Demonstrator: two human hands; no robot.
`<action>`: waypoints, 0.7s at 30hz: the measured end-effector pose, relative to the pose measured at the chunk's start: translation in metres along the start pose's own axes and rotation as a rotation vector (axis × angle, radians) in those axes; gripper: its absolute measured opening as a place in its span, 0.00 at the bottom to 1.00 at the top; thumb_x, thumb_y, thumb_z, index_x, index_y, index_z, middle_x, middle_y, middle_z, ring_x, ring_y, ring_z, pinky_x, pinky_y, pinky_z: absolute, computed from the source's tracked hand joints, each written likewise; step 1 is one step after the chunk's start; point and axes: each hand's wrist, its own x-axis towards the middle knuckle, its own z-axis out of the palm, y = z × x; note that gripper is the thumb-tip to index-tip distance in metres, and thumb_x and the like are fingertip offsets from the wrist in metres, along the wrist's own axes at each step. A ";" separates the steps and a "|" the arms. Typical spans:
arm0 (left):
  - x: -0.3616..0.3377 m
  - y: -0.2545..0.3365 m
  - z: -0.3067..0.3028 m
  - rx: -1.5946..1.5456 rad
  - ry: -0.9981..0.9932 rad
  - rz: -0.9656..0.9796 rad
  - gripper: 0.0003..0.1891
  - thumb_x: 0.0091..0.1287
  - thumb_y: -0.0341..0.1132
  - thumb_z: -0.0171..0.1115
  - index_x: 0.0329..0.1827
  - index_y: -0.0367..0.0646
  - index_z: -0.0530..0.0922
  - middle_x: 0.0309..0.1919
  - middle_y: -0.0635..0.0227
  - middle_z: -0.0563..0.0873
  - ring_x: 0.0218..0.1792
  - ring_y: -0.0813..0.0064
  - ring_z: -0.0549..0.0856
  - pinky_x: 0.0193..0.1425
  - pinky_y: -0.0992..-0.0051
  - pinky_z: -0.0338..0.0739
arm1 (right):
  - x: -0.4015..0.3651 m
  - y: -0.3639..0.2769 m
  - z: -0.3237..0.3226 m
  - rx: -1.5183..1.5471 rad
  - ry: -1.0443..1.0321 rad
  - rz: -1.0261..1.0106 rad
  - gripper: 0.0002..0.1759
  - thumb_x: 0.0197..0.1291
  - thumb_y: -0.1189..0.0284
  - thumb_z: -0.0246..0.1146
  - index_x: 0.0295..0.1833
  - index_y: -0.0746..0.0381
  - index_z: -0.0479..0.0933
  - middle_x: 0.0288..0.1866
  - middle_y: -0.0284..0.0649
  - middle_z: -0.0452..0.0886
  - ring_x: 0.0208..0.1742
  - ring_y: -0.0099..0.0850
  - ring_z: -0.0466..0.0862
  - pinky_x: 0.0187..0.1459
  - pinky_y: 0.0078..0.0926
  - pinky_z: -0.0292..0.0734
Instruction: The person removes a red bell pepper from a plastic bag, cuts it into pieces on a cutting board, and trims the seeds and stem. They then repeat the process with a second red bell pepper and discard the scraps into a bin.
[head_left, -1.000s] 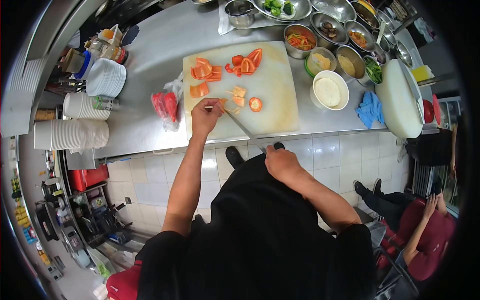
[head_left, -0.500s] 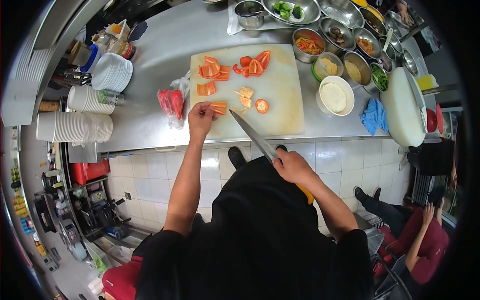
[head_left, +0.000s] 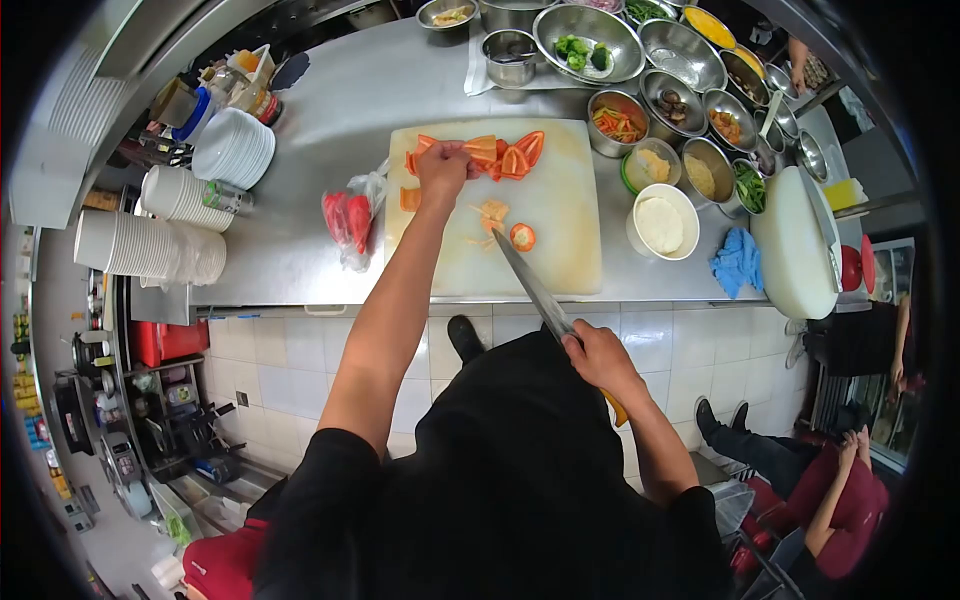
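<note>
My left hand reaches over the back of the white cutting board, fingers closed on a red bell pepper piece. More cut bell pepper pieces lie just right of it, and others are partly hidden behind the hand. My right hand grips a long kitchen knife by its yellow-orange handle. The blade points forward and left, its tip low over the board near a round pepper end and some pale pepper core scraps.
Left of the board lies a plastic bag of red peppers. Stacked white bowls and plates stand farther left. Metal bowls of ingredients, a white tub and a blue cloth are to the right. Other people are nearby.
My left hand has moved from the board's front left to its back, carrying a pepper piece. The knife has shifted slightly right and lower. The camera view has tilted a little.
</note>
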 end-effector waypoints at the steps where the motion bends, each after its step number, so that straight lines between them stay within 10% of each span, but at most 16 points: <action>1: 0.002 0.002 0.006 0.000 -0.008 0.001 0.13 0.67 0.25 0.59 0.53 0.29 0.75 0.36 0.57 0.85 0.31 0.70 0.87 0.36 0.72 0.87 | -0.002 0.001 -0.001 0.027 0.025 0.001 0.12 0.68 0.65 0.58 0.41 0.64 0.72 0.27 0.57 0.80 0.34 0.61 0.80 0.37 0.57 0.73; 4: 0.000 0.001 0.020 0.125 0.044 0.001 0.14 0.65 0.25 0.59 0.54 0.31 0.77 0.38 0.55 0.87 0.31 0.69 0.88 0.38 0.72 0.86 | -0.005 0.012 0.000 0.089 0.160 0.009 0.11 0.67 0.67 0.58 0.41 0.65 0.72 0.27 0.58 0.80 0.34 0.60 0.81 0.36 0.57 0.73; 6: -0.018 -0.010 0.017 0.646 0.071 0.526 0.16 0.63 0.27 0.62 0.55 0.34 0.80 0.42 0.56 0.88 0.30 0.68 0.88 0.37 0.72 0.84 | -0.001 0.014 0.001 0.043 0.259 0.056 0.10 0.65 0.69 0.60 0.42 0.66 0.73 0.26 0.57 0.80 0.34 0.59 0.81 0.36 0.56 0.74; 8: -0.047 -0.018 0.017 0.783 -0.264 0.349 0.21 0.58 0.33 0.67 0.57 0.43 0.82 0.41 0.59 0.88 0.38 0.57 0.86 0.48 0.66 0.82 | 0.008 0.017 0.003 -0.085 0.440 0.057 0.16 0.58 0.73 0.63 0.51 0.68 0.73 0.28 0.54 0.80 0.32 0.56 0.82 0.36 0.55 0.77; 10: -0.070 -0.037 0.020 1.094 -0.451 0.694 0.26 0.55 0.37 0.72 0.59 0.46 0.82 0.51 0.58 0.85 0.52 0.56 0.81 0.59 0.61 0.76 | 0.032 0.015 0.002 -0.091 0.509 0.093 0.20 0.56 0.74 0.64 0.54 0.67 0.72 0.33 0.54 0.79 0.35 0.56 0.82 0.38 0.53 0.78; 13: -0.118 -0.024 0.030 1.268 -0.415 0.630 0.29 0.50 0.40 0.77 0.57 0.43 0.82 0.54 0.58 0.84 0.58 0.58 0.78 0.66 0.57 0.69 | 0.070 0.006 0.006 -0.084 0.602 0.116 0.25 0.53 0.76 0.66 0.57 0.67 0.71 0.44 0.55 0.76 0.41 0.55 0.82 0.41 0.49 0.79; 17: -0.111 -0.043 0.021 1.230 -0.384 0.574 0.34 0.50 0.41 0.78 0.62 0.41 0.80 0.56 0.57 0.83 0.57 0.54 0.79 0.64 0.58 0.72 | 0.095 -0.003 0.021 -0.166 0.619 0.121 0.28 0.52 0.74 0.69 0.59 0.66 0.70 0.52 0.54 0.70 0.53 0.53 0.79 0.48 0.46 0.79; 19: -0.107 -0.045 0.006 0.738 -0.464 0.571 0.30 0.56 0.34 0.76 0.63 0.39 0.78 0.52 0.61 0.85 0.51 0.60 0.84 0.59 0.62 0.79 | 0.091 -0.019 0.016 -0.279 0.682 0.078 0.28 0.54 0.74 0.69 0.60 0.66 0.71 0.52 0.55 0.72 0.54 0.52 0.78 0.50 0.46 0.78; 21: -0.104 -0.047 -0.006 0.382 -0.529 0.299 0.27 0.60 0.30 0.72 0.65 0.39 0.77 0.51 0.62 0.85 0.50 0.64 0.85 0.59 0.65 0.80 | 0.104 -0.028 0.011 -0.165 0.750 -0.285 0.27 0.57 0.76 0.67 0.62 0.67 0.70 0.54 0.56 0.73 0.54 0.50 0.79 0.53 0.46 0.76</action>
